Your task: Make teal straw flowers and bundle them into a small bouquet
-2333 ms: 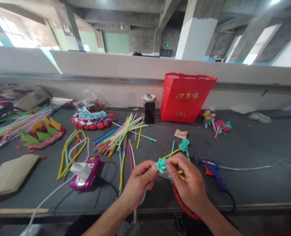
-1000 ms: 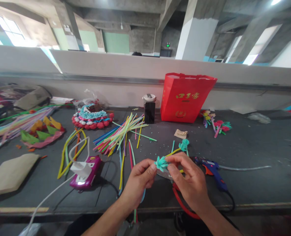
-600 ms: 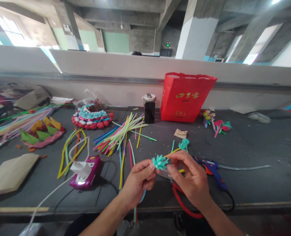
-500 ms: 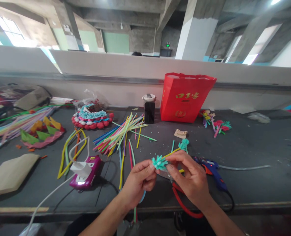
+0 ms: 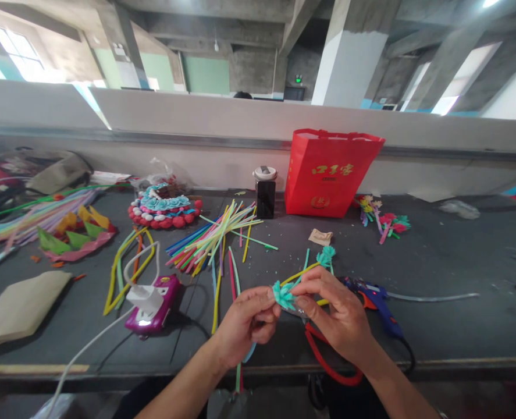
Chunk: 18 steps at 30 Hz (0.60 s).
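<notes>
Concrete pillars and beams fill the back; low pale partition runs behind a dark desk. Teal flower sits between the two hands, just above the desk near its front edge. Left hand: thumb and forefinger closed on the flower's left side, other fingers curled under. Right hand: half closed, thumb and forefinger tips nearly together at the petals on the right side, other fingers loosely bent; cannot tell if a petal is pinched.

Clutter is close. Red-handled tool lies under the right hand, its upper part hidden. Blue glue gun just right of that hand, clear stick out the back, nozzle end partly covered by the hand. Second teal flower lies just beyond the right hand, yellow stem near it. Long coloured strips pass behind the left hand and hang over the front edge; loose strip pile further back.

Left side: purple power unit with white plug and cable, yellow loops, folded brown paper. Back: upright phone before a lidded cup, red bag beside, small flower bunch to its right.
</notes>
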### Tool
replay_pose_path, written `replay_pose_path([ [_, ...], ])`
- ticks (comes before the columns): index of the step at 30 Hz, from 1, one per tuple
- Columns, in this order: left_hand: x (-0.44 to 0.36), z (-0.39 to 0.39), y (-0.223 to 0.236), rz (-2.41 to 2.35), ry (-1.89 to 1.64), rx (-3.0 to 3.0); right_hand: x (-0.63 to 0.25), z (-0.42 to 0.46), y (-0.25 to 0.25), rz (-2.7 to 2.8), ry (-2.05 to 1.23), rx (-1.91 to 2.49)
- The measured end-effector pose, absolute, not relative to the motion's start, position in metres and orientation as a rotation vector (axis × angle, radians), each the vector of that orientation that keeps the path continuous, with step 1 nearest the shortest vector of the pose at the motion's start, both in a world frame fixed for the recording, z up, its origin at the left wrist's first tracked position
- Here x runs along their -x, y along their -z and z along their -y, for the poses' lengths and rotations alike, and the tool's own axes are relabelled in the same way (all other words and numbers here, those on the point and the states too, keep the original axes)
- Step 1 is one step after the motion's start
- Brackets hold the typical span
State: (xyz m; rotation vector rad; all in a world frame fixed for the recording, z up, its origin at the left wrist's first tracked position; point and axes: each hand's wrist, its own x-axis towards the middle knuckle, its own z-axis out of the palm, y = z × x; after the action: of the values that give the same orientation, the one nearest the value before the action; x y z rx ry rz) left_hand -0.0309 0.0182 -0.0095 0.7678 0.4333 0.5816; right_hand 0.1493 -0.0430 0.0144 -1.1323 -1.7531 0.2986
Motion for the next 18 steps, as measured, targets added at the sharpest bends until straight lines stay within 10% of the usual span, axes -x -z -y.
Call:
replay_pose_path([
  [18, 0.0273, -0.0144, 0.0131, -0.396, -0.646, -0.819, -0.1404, 0.0412, -0.0108, 1.631, -0.279, 1.184],
])
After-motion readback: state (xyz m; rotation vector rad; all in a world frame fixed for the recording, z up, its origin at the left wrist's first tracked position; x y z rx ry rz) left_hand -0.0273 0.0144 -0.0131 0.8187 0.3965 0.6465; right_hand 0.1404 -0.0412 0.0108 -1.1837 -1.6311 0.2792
